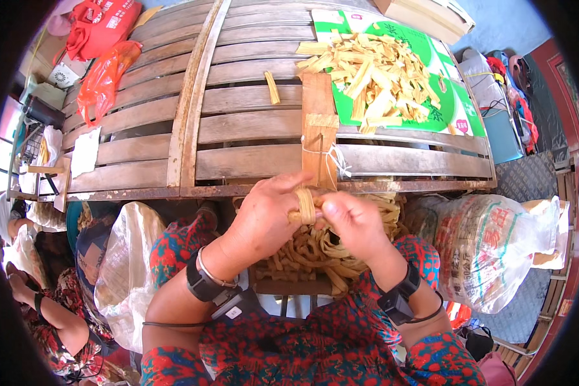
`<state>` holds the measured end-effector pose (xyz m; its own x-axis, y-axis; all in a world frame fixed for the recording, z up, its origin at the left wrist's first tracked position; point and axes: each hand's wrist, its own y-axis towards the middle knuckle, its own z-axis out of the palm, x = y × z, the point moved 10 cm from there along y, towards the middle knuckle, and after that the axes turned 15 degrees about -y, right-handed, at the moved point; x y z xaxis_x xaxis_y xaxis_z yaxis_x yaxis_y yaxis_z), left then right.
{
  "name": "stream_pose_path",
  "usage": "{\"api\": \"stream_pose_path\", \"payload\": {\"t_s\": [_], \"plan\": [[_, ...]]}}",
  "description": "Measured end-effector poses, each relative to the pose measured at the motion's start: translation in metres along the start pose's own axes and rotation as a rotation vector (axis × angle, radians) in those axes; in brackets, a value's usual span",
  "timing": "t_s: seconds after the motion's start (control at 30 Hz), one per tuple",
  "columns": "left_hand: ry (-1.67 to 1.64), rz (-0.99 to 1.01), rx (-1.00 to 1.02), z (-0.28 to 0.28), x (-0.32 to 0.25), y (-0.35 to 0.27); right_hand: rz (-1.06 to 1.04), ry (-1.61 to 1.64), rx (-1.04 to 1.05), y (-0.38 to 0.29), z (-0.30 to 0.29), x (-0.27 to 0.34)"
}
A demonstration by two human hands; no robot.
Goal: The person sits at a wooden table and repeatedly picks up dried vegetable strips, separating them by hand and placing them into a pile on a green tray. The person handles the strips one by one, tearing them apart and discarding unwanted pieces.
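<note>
Close together over my lap, both hands hold a bundle wrapped with a flat yellowish strip (306,205), perhaps dried plant or food material. My left hand (270,212) grips its left part, the index finger stretched along the top. The fingers of my right hand (350,217) pinch its right end. Just beyond them a wooden board (317,101) with white string (337,157) tied round it juts to the table edge. Many folded yellowish strips (313,255) lie in a container below my hands. Short cut pieces (381,77) are heaped on a green printed sheet (468,108).
A slatted wooden table (251,157) with a rusty metal edge spans the front. Red bags (101,24) lie at its far left. Filled woven sacks (477,251) stand at right, another (130,270) at left. Another person's arm (58,313) shows at lower left.
</note>
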<state>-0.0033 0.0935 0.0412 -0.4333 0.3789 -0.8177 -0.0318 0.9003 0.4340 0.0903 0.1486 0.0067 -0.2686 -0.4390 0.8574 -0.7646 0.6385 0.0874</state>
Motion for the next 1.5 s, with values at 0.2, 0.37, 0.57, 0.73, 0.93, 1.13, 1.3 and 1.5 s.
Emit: {"api": "stream_pose_path", "payload": {"t_s": [0.2, 0.37, 0.57, 0.73, 0.93, 1.13, 1.3, 1.5], "plan": [[-0.135, -0.048, 0.069, 0.009, 0.002, -0.003, 0.08, -0.193, 0.094, -0.001, 0.008, -0.007], [-0.798, -0.257, -0.342, -0.04, 0.027, -0.008, 0.468, 0.718, 0.484, -0.027, 0.051, -0.019], [-0.801, -0.719, -0.165, -0.019, 0.058, -0.021, 0.562, 0.952, 0.445, -0.024, 0.054, -0.025], [-1.048, -0.852, -0.089, 0.014, 0.058, -0.029, 0.635, 0.697, 0.445, -0.029, 0.053, -0.037], [-1.036, -0.766, -0.229, 0.008, 0.067, -0.031, 0.463, 0.836, 0.363, -0.021, 0.034, -0.025], [-0.699, -0.816, 0.346, 0.083, 0.05, -0.04, 0.201, 1.287, 0.03, 0.006, -0.007, -0.021], [-1.246, -0.994, 0.256, 0.116, 0.037, -0.055, 0.191, 1.152, -0.215, 0.011, -0.034, -0.04], [-0.681, -0.829, 0.098, 0.059, 0.061, -0.045, 0.049, -0.472, -0.974, -0.018, -0.139, -0.004]]}}
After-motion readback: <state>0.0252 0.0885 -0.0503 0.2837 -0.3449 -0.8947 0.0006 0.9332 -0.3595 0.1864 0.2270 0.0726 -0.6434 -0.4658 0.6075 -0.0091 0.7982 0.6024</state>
